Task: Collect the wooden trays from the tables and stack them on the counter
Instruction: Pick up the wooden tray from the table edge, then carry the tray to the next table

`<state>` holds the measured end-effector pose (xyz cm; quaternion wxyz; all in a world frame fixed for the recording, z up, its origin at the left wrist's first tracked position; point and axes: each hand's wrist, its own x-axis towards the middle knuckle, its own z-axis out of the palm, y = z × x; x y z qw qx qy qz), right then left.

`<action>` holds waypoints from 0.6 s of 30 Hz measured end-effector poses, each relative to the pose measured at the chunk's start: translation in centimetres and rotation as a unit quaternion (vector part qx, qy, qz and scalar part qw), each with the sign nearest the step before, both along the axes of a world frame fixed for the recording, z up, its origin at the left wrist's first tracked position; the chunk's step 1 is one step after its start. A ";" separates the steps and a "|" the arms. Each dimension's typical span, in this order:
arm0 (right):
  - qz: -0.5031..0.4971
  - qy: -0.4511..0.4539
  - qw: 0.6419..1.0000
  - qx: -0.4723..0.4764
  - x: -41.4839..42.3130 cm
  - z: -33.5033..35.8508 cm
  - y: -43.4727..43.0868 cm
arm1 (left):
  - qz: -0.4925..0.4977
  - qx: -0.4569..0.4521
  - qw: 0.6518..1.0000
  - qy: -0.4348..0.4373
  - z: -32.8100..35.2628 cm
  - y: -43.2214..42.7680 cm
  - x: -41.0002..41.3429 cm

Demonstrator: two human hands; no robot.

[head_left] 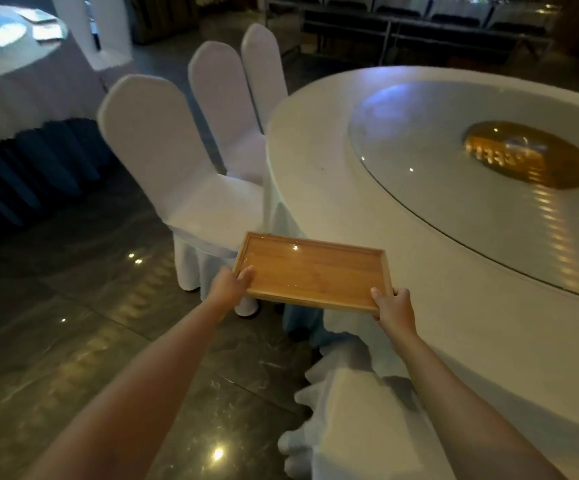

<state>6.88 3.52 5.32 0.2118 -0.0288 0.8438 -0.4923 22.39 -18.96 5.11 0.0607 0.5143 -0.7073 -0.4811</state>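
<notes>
A rectangular wooden tray with a raised rim is held level in front of me, partly over the edge of a round white-clothed table. My left hand grips the tray's near left corner, thumb on the rim. The near right corner sits in my right hand, thumb on top. The tray is empty. No counter is in view.
A glass turntable with a gold centre lies on the table. Three white-covered chairs stand along its left side, another close at lower right. A second round table stands far left. The floor is glossy dark tile.
</notes>
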 end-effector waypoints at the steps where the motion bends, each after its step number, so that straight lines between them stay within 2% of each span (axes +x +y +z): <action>1: 0.016 0.017 1.000 -0.002 1.3 0.4 -1.9 | 0.002 -0.010 1.000 0.009 0.5 -1.7 1.8; 7: 0.086 0.061 0.994 -0.022 9.0 2.8 -14.4 | 0.041 -0.080 0.996 -0.005 3.1 -11.8 12.1; 12: 0.168 0.074 0.983 -0.030 14.5 4.0 -24.2 | 0.077 -0.102 0.992 -0.020 4.6 -19.6 20.0; 18: 0.271 0.077 0.959 -0.035 17.7 4.6 -33.9 | 0.139 -0.113 0.983 -0.031 4.8 -27.2 25.7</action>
